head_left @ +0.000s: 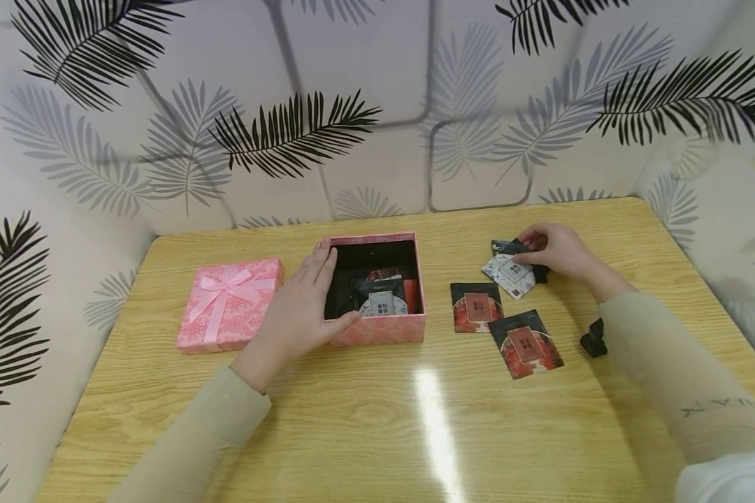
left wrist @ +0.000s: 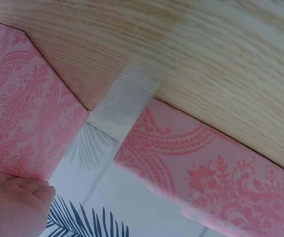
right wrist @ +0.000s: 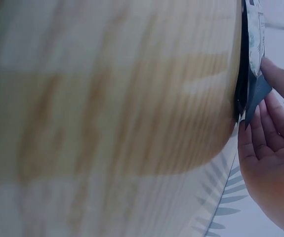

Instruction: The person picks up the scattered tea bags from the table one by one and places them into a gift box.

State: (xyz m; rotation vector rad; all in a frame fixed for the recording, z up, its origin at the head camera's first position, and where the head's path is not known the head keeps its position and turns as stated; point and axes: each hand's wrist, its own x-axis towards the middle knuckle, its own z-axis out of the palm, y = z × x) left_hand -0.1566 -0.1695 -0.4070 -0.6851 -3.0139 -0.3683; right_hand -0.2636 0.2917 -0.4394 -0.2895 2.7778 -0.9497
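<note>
Ideally, the white sachet (head_left: 508, 274), pinched by the right hand (head_left: 558, 251) right of the pink box (head_left: 384, 330), should be separated singly; the box is braced by the left hand (head_left: 298, 302), fingers straight.

The pink patterned box (head_left: 377, 331) stood open against a left hand (head_left: 298, 307), dark sachets (head_left: 380, 302) inside — and a right hand (head_left: 561, 251) pinched a pale-fronted sachet (head_left: 508, 275) near two red-labelled packets (head_left: 526, 345).

On the yellowish wood-grained table (head_left: 352, 419) sits an open pink patterned box (head_left: 377, 332); left of it, a square bow-topped pink lid (head_left: 239, 307); right, flat black-and-red packets (head_left: 526, 346), piled black-and-white packets (head_left: 506, 274), a small black object (head_left: 594, 340).
</note>
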